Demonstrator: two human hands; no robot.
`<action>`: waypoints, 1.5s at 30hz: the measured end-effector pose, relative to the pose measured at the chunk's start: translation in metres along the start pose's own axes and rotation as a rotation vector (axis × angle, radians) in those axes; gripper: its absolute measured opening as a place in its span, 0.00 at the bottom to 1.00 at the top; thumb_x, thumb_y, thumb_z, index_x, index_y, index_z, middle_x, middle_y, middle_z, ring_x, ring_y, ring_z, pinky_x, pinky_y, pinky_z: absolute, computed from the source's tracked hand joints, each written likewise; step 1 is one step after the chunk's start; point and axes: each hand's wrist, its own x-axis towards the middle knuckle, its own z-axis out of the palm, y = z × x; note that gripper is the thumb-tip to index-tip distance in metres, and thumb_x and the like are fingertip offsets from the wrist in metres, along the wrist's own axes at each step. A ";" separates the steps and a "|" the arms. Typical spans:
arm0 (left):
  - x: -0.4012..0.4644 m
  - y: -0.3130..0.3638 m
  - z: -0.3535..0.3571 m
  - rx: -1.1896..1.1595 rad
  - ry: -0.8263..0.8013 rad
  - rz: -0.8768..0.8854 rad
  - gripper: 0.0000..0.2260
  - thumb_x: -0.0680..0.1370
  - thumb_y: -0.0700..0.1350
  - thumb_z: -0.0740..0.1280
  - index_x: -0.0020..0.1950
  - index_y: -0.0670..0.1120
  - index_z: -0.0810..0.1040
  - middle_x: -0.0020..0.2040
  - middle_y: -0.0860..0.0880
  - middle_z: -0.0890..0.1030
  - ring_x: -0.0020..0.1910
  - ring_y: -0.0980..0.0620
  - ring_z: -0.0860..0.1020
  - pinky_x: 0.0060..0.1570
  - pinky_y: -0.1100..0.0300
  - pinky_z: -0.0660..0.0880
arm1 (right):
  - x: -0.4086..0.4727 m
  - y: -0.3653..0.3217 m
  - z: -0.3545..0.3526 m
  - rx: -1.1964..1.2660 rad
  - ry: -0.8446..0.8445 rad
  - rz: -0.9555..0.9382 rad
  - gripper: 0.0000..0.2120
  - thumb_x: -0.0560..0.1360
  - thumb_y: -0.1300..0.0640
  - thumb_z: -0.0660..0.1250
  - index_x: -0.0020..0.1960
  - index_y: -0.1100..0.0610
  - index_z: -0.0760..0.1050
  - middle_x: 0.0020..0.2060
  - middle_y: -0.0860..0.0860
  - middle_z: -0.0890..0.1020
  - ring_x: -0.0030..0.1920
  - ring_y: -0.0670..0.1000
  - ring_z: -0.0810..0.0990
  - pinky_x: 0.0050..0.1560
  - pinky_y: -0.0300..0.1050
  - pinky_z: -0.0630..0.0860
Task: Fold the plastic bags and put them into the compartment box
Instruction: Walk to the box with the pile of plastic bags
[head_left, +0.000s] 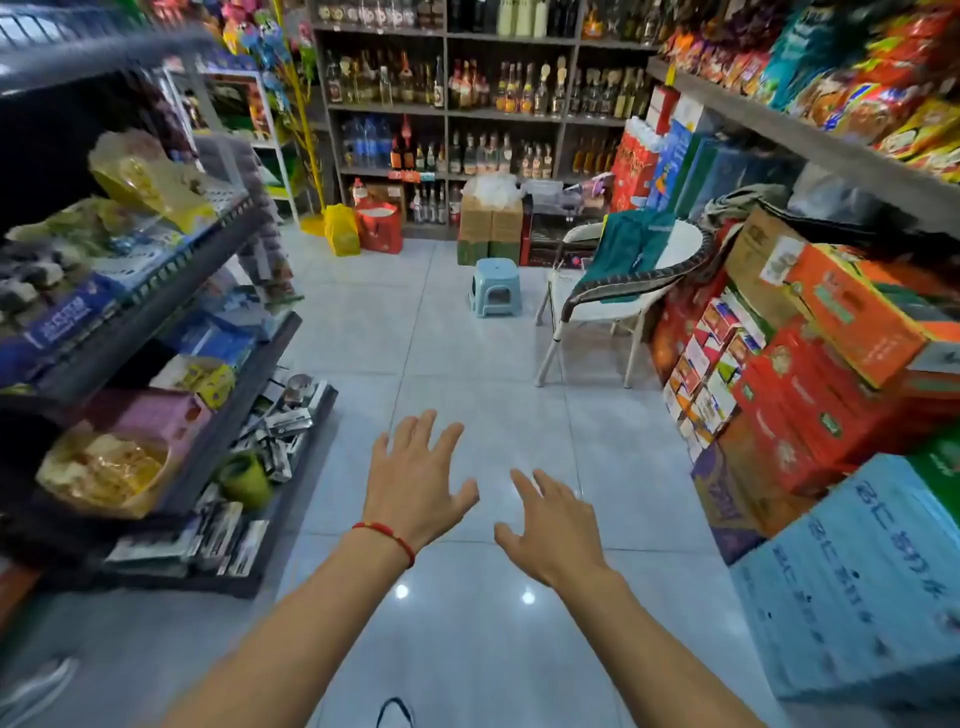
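Observation:
Both my hands are stretched out over a shop aisle's tiled floor, palms down and fingers spread. My left hand (415, 478), with a red string on its wrist, holds nothing. My right hand (550, 519) is empty too. Far ahead, a heap of white plastic bags (491, 188) lies on top of stacked cardboard cartons (491, 223). A clear compartment box (543, 188) seems to sit just right of that heap, too small to make out well.
A goods shelf (171, 332) lines the left side. Stacked red and blue cartons (810, 395) crowd the right. A small blue stool (494, 287) and a white chair (608, 306) with green cloth stand in the aisle ahead. Bottle shelves (467, 104) fill the back wall.

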 end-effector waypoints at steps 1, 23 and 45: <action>0.013 -0.007 0.006 -0.009 -0.023 -0.007 0.33 0.78 0.64 0.61 0.81 0.55 0.62 0.82 0.45 0.60 0.80 0.43 0.58 0.75 0.43 0.59 | 0.016 -0.001 0.003 0.020 -0.019 0.007 0.39 0.81 0.36 0.60 0.85 0.47 0.49 0.84 0.53 0.56 0.82 0.57 0.56 0.78 0.58 0.59; 0.432 -0.114 0.080 -0.069 -0.228 0.069 0.30 0.81 0.54 0.64 0.82 0.54 0.60 0.83 0.46 0.56 0.81 0.43 0.54 0.78 0.42 0.56 | 0.431 -0.007 -0.021 0.014 -0.165 0.141 0.39 0.81 0.36 0.59 0.85 0.49 0.49 0.85 0.55 0.53 0.83 0.58 0.54 0.79 0.60 0.58; 0.909 -0.226 0.096 -0.100 -0.287 -0.083 0.29 0.80 0.50 0.64 0.81 0.54 0.61 0.82 0.45 0.59 0.80 0.44 0.57 0.75 0.43 0.60 | 0.929 -0.005 -0.134 -0.057 -0.284 0.073 0.36 0.80 0.40 0.62 0.83 0.52 0.56 0.81 0.55 0.63 0.78 0.58 0.65 0.73 0.55 0.66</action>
